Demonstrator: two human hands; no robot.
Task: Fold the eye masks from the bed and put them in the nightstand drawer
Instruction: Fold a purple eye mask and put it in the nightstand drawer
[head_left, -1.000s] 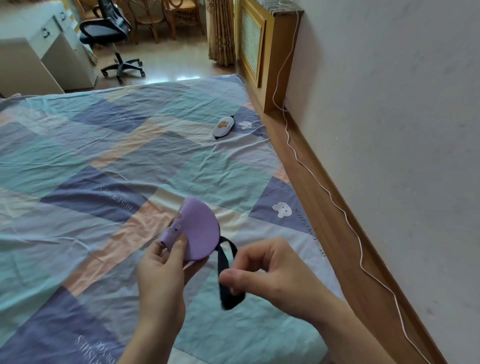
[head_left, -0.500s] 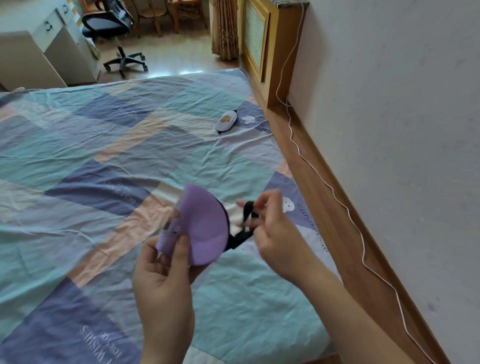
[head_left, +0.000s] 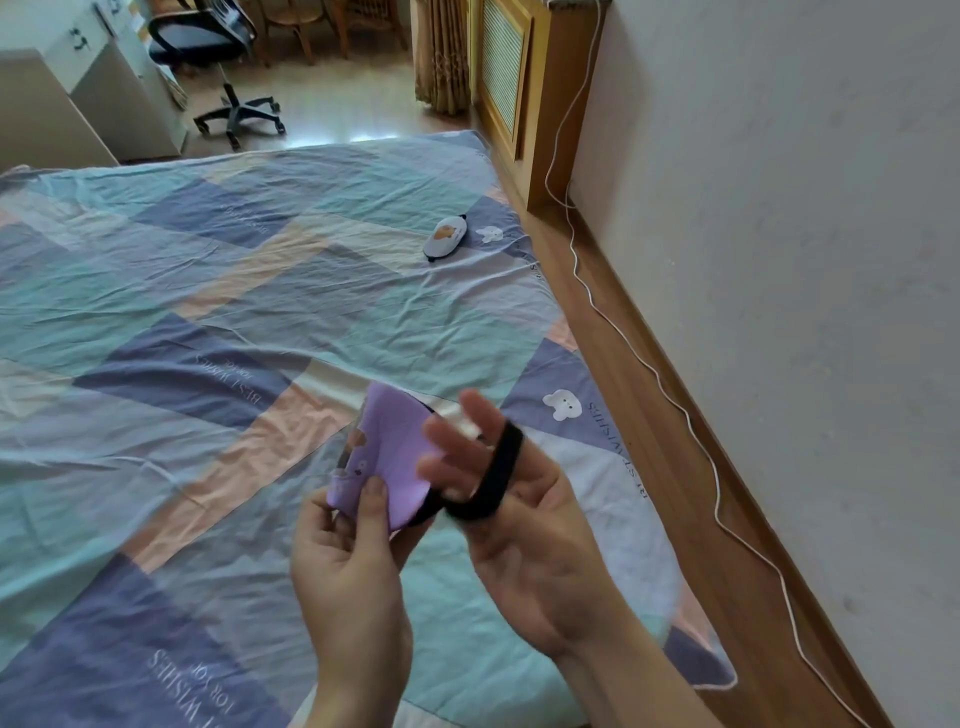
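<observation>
A folded purple eye mask (head_left: 393, 457) is pinched in my left hand (head_left: 349, 561), thumb on its front, held above the bed (head_left: 208, 322). Its black elastic strap (head_left: 493, 478) loops over the fingers of my right hand (head_left: 519, 519), which is palm up with fingers spread beside the mask. A second eye mask (head_left: 445, 236), white with an orange patch, lies flat on the patchwork bedspread near the bed's far right edge. No nightstand or drawer is in view.
A wooden floor strip (head_left: 649, 415) runs along the bed's right side by the white wall, with a white cable (head_left: 623, 332) lying on it. A wooden radiator cover (head_left: 519, 88) stands at the back. An office chair (head_left: 218, 57) and a white cabinet (head_left: 78, 88) stand beyond the bed.
My right hand has turned palm up and the black strap now loops around its fingers. My left hand keeps the folded purple mask, and the view has shifted slightly.
</observation>
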